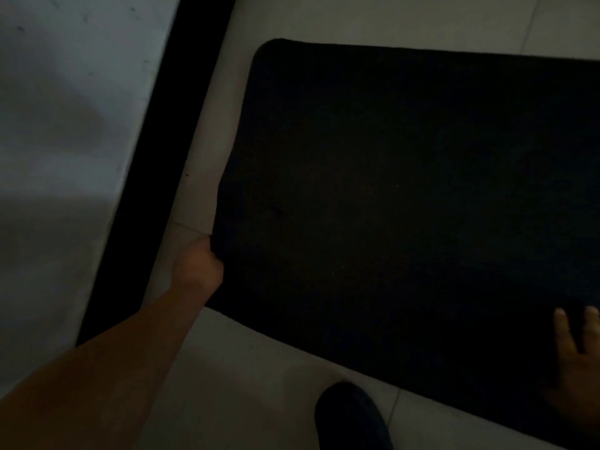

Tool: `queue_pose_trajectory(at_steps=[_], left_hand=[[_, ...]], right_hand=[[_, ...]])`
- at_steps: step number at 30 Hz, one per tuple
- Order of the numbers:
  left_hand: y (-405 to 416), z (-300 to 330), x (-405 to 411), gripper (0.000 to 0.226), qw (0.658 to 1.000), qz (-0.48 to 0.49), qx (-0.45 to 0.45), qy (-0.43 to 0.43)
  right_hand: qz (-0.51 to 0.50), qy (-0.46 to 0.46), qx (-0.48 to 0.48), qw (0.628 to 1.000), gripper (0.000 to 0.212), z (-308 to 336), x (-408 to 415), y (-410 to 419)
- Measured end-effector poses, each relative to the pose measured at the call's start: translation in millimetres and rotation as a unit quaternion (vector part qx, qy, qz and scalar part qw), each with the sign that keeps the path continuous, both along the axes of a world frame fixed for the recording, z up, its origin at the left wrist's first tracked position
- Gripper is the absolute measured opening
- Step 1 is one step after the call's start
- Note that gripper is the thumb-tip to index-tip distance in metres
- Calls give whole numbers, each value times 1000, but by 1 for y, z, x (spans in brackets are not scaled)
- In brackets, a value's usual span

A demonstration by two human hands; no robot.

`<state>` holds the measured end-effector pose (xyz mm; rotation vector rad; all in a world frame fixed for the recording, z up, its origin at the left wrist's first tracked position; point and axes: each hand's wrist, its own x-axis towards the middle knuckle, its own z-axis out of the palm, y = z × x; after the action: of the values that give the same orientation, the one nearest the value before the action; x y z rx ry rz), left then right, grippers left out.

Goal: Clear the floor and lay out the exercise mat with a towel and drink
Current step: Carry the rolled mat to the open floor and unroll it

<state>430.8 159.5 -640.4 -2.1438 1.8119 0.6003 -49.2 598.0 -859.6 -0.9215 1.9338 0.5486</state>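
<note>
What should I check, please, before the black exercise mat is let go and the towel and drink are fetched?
1. Left hand grips the exercise mat at its near-left corner: ok.
2. Right hand rests on the mat with straight fingers: ok.
3. Mat lying flat: not ok, the gripped corner looks lifted and the left edge bends.
4. Mat clear of the dark baseboard: ok, a strip of tiled floor shows between them.
5. Dark shoe off the mat: ok, it stands on the tiles beside the near edge.
6. Towel and drink nearby: cannot tell, neither is in view.
</note>
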Motion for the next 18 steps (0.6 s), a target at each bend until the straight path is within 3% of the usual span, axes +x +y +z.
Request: queue_pose_trajectory(at_steps=[2, 6, 9, 11, 13, 15, 18], left_hand=[[-8, 13, -7, 24, 997, 10, -69, 21], [-5, 18, -8, 26, 980, 65, -169, 79], [22, -9, 16, 35, 983, 169, -70, 26], [33, -24, 23, 57, 974, 224, 25, -9], [35, -33, 12, 85, 988, 137, 49, -50], [36, -40, -16, 95, 993, -73, 1, -89], [58, -54, -88, 94, 949, -310, -20, -60]], right_hand=[[-11, -46, 41, 998, 138, 40, 8, -13], [-39, 1, 29, 999, 116, 117, 65, -79], [-58, -14, 140, 988, 128, 148, 78, -134], [-43, -22, 158, 986, 130, 149, 81, -138], [-40, 13, 126, 991, 127, 148, 91, -130], [-53, 39, 98, 993, 128, 145, 101, -128], [-78, 74, 57, 993, 133, 137, 106, -129]])
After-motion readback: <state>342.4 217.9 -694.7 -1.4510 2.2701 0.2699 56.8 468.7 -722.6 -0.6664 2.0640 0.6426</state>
